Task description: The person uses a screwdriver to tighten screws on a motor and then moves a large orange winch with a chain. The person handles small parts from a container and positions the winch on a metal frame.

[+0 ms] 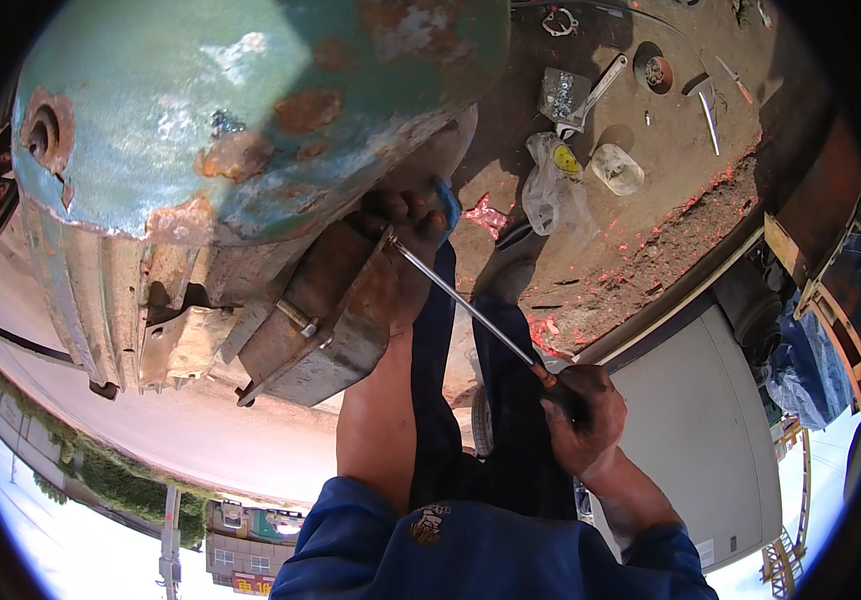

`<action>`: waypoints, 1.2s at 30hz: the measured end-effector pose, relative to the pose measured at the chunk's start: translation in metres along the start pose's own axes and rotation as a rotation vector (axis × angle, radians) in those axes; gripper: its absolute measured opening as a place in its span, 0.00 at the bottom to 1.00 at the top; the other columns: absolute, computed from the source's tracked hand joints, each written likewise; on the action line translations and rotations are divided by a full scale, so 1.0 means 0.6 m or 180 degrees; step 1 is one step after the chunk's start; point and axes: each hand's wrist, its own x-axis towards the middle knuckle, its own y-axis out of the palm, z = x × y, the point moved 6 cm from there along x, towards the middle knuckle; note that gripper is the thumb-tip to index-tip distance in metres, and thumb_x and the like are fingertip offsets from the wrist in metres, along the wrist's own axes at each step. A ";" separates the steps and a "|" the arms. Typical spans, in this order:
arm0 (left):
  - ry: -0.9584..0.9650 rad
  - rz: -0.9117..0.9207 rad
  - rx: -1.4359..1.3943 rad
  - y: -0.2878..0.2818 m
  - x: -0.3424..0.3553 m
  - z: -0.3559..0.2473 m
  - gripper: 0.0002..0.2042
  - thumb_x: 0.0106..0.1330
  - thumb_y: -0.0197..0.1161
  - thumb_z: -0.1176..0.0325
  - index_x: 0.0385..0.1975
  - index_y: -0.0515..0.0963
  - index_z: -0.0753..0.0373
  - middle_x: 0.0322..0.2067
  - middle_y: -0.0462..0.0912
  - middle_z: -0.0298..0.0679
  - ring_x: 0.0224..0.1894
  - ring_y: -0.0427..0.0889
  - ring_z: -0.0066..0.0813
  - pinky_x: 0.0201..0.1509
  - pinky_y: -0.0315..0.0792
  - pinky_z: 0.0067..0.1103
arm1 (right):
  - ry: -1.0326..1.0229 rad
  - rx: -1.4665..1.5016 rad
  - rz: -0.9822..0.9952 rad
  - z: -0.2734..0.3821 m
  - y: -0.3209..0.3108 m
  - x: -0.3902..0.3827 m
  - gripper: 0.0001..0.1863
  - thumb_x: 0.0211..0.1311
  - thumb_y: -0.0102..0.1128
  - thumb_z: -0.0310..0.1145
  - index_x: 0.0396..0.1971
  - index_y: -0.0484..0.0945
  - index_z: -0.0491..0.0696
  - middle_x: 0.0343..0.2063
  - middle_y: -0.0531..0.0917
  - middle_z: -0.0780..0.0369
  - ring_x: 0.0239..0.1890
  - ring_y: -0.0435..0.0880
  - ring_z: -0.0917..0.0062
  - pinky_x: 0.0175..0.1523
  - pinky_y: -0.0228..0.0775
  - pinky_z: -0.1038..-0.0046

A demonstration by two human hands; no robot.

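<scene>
The right hand (589, 420) is closed around the dark handle of a long tool (466, 310), whose straight, shiny steel shaft runs up and leftward from a copper-coloured collar to the flanged edge of a metal box (336, 290). That box sits left of the person's legs, just below a big green drum (201, 120); its grey-brown walls are dull and rust-stained, and a bolt (297, 318) with a bright thread sticks out near the flange. The drum looks worn — green paint gone in patches, brown rust showing through, and a round, rusty socket at its left side. The left hand (406, 212) has its fingers bent at the box's upper end, beside the tool's tip, with something blue (446, 208) next to it; whether it grips anything, I cannot tell. As for markings, the blue shirt (481, 550) bears a small pale-and-gold emblem on its front, the clear plastic bag (556, 195) on the ground carries a round yellow print, and a red sign (253, 584) with yellow characters shows at the lower edge — the first two too small to make out. An adjustable wrench (596, 95) and a hammer (708, 112) lie on the ground.
</scene>
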 end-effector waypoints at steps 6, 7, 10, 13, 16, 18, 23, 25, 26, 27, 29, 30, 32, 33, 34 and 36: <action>-0.0143 -0.0146 -0.0158 0.006 0.002 0.005 0.08 0.59 0.61 0.57 0.36 0.78 0.47 0.46 0.74 0.28 0.52 0.68 0.29 0.52 0.59 0.33 | 0.0417 0.0951 0.0315 0.010 0.006 0.009 0.10 0.59 0.58 0.26 0.39 0.72 0.43 0.17 0.72 0.62 0.16 0.70 0.80 0.17 0.58 0.79; -0.0175 -0.0168 -0.0098 0.007 0.003 0.005 0.07 0.58 0.63 0.58 0.36 0.78 0.46 0.45 0.74 0.26 0.52 0.67 0.28 0.51 0.59 0.32 | 0.0445 0.0890 0.0323 0.013 0.005 0.010 0.10 0.59 0.58 0.27 0.39 0.72 0.42 0.18 0.72 0.61 0.16 0.70 0.80 0.17 0.58 0.79; -0.0162 -0.0313 0.0099 0.020 -0.004 -0.013 0.07 0.57 0.64 0.58 0.35 0.79 0.44 0.43 0.74 0.24 0.51 0.67 0.27 0.51 0.59 0.31 | 0.0162 0.0108 0.0078 0.014 0.008 0.002 0.11 0.60 0.58 0.31 0.39 0.73 0.41 0.19 0.73 0.61 0.16 0.70 0.79 0.17 0.59 0.79; -0.0154 -0.0241 0.0016 0.014 -0.003 -0.001 0.07 0.58 0.63 0.59 0.36 0.78 0.45 0.44 0.75 0.25 0.52 0.68 0.27 0.52 0.59 0.31 | -0.0560 -0.1005 -0.0463 0.004 0.002 -0.011 0.14 0.61 0.57 0.36 0.39 0.73 0.40 0.19 0.74 0.60 0.16 0.70 0.79 0.17 0.59 0.79; -0.0089 -0.0213 -0.0015 0.009 -0.004 0.001 0.08 0.59 0.62 0.59 0.37 0.78 0.46 0.45 0.76 0.26 0.53 0.70 0.27 0.53 0.59 0.31 | -0.0573 -0.0977 -0.0536 0.003 -0.004 -0.008 0.17 0.62 0.56 0.40 0.40 0.73 0.39 0.20 0.75 0.59 0.16 0.71 0.78 0.17 0.60 0.79; -0.0029 -0.0212 -0.0024 0.007 -0.005 0.000 0.08 0.60 0.62 0.59 0.38 0.78 0.47 0.46 0.76 0.27 0.53 0.70 0.27 0.53 0.59 0.32 | 0.0192 0.0064 -0.0129 0.002 -0.003 -0.002 0.19 0.63 0.56 0.42 0.40 0.73 0.38 0.21 0.75 0.59 0.16 0.71 0.78 0.17 0.60 0.79; 0.0039 0.0051 0.0042 0.016 -0.007 0.003 0.09 0.61 0.61 0.59 0.41 0.78 0.48 0.48 0.77 0.29 0.54 0.72 0.27 0.55 0.59 0.32 | 0.0268 -0.0136 -0.0001 0.001 0.007 -0.009 0.21 0.64 0.53 0.44 0.41 0.72 0.38 0.18 0.73 0.60 0.12 0.66 0.81 0.14 0.53 0.82; -0.0005 0.0149 0.0037 0.015 -0.008 0.001 0.10 0.60 0.62 0.60 0.41 0.78 0.47 0.48 0.77 0.29 0.54 0.72 0.27 0.55 0.59 0.32 | -0.0392 -0.1063 -0.0387 0.004 0.007 -0.017 0.20 0.64 0.53 0.43 0.42 0.72 0.39 0.18 0.73 0.60 0.12 0.66 0.81 0.14 0.53 0.81; -0.0012 0.0152 -0.0013 0.009 -0.009 0.001 0.10 0.60 0.62 0.59 0.42 0.78 0.47 0.48 0.77 0.29 0.54 0.72 0.28 0.55 0.59 0.32 | -0.0632 -0.1423 -0.0551 0.004 0.007 -0.021 0.19 0.64 0.53 0.42 0.42 0.72 0.39 0.18 0.73 0.60 0.12 0.66 0.81 0.14 0.54 0.81; -0.0013 0.0128 -0.0052 0.008 -0.011 0.003 0.10 0.60 0.62 0.60 0.41 0.78 0.47 0.48 0.76 0.28 0.54 0.72 0.28 0.55 0.59 0.32 | -0.0740 -0.1579 -0.0631 0.004 0.006 -0.023 0.19 0.64 0.53 0.42 0.42 0.72 0.39 0.18 0.73 0.60 0.12 0.66 0.81 0.14 0.54 0.81; -0.0012 0.0057 -0.0120 0.012 -0.014 0.009 0.10 0.59 0.63 0.60 0.41 0.78 0.47 0.47 0.76 0.28 0.53 0.71 0.28 0.55 0.59 0.32 | -0.0634 -0.1323 -0.0553 0.000 0.001 -0.022 0.18 0.64 0.53 0.40 0.43 0.72 0.39 0.18 0.73 0.61 0.12 0.66 0.81 0.14 0.54 0.81; 0.0004 0.0020 -0.0133 0.012 -0.014 0.007 0.10 0.59 0.63 0.61 0.41 0.78 0.47 0.46 0.76 0.28 0.53 0.71 0.28 0.55 0.59 0.32 | -0.0362 -0.0920 -0.0381 -0.002 -0.001 -0.020 0.18 0.64 0.53 0.40 0.43 0.72 0.40 0.18 0.72 0.61 0.12 0.66 0.81 0.14 0.54 0.81; 0.0013 -0.0002 -0.0153 0.011 -0.007 0.003 0.10 0.58 0.64 0.62 0.40 0.78 0.47 0.45 0.76 0.27 0.52 0.70 0.28 0.55 0.59 0.32 | 0.0307 0.0003 0.0043 -0.003 0.001 -0.015 0.17 0.64 0.53 0.39 0.43 0.72 0.40 0.18 0.72 0.61 0.12 0.65 0.81 0.15 0.55 0.81; 0.0013 -0.0078 -0.0198 0.010 -0.010 0.005 0.10 0.58 0.65 0.63 0.39 0.78 0.47 0.45 0.76 0.27 0.51 0.70 0.28 0.55 0.59 0.32 | 0.0476 0.0232 0.0161 -0.004 0.003 -0.015 0.16 0.64 0.53 0.38 0.44 0.72 0.40 0.18 0.72 0.61 0.12 0.65 0.81 0.15 0.55 0.81; 0.0010 -0.0152 -0.0238 0.008 -0.012 0.005 0.09 0.57 0.65 0.63 0.38 0.78 0.48 0.44 0.75 0.27 0.51 0.69 0.28 0.55 0.59 0.32 | 0.0495 0.0267 0.0175 -0.005 0.004 -0.015 0.16 0.64 0.53 0.37 0.44 0.71 0.40 0.18 0.72 0.62 0.12 0.65 0.81 0.15 0.55 0.80; -0.0057 -0.0313 -0.0033 0.010 -0.019 0.009 0.09 0.56 0.66 0.64 0.37 0.78 0.48 0.42 0.74 0.27 0.49 0.68 0.27 0.55 0.58 0.31 | 0.0157 -0.0034 -0.0027 -0.011 0.000 -0.022 0.15 0.64 0.53 0.36 0.44 0.71 0.41 0.18 0.72 0.62 0.12 0.65 0.81 0.15 0.55 0.80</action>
